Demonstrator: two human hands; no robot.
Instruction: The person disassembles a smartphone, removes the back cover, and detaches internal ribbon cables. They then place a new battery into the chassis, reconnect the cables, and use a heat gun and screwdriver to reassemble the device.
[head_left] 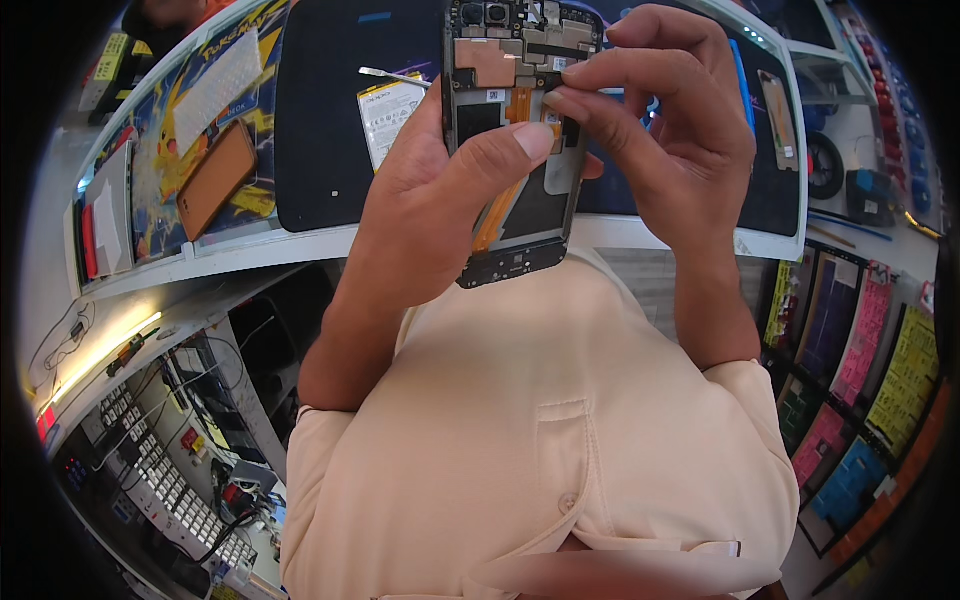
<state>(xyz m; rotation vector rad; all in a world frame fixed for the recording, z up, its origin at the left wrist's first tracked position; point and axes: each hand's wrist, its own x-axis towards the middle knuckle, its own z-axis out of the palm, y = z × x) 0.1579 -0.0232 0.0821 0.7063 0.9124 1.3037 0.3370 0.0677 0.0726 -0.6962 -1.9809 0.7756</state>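
An opened smartphone (556,205) with its back cover off is held upright and slightly tilted at the top centre. My left hand (415,215) is closed around its left side, the thumb lying over an orange flex cable (497,216) and fingertips showing past the right edge. Copper-coloured shielding and the camera modules show on the upper circuit board (486,62). The thumb and index finger of my right hand (690,150) come together at the board's right edge. Anything between those fingertips is too small or hidden to make out.
Behind the phone, a white battery (391,118) and a metal pry tool (384,73) lie on a black work mat (320,130). To the left are a brown phone case (218,180) and bubble wrap (217,82). A black tape roll (824,165) stands right; coloured packs (865,335) hang below.
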